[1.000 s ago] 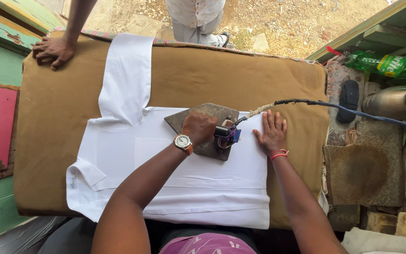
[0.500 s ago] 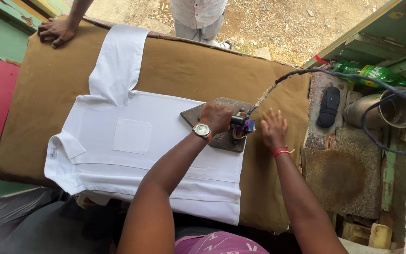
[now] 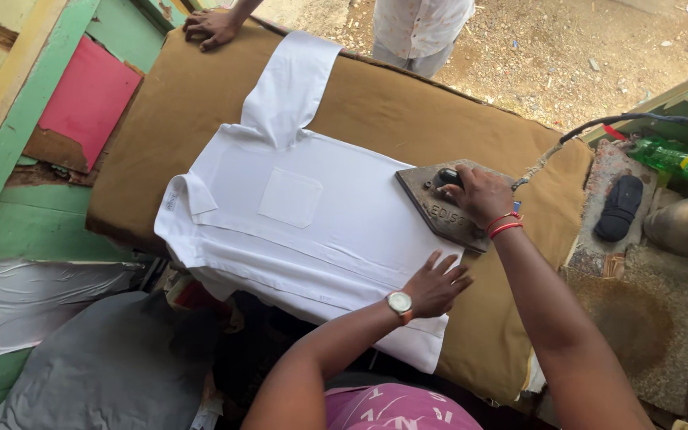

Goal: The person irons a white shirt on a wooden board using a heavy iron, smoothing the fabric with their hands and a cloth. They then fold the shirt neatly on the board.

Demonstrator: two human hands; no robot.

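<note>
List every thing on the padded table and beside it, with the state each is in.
shirt: spread flat, pocket up, one sleeve laid out
iron: flat on the shirt's edge, cord attached
right hand: gripping the iron's handle
left hand: pressed flat on the shirt
bottle: lying on its side
another person's hand: resting on the table corner

I see a roadside ironing stall: brown padded counter [image 3: 201,103], heavy dark metal iron [image 3: 439,209], painted green wooden walls [image 3: 9,151], bare dirt ground [image 3: 567,48] beyond.
</note>
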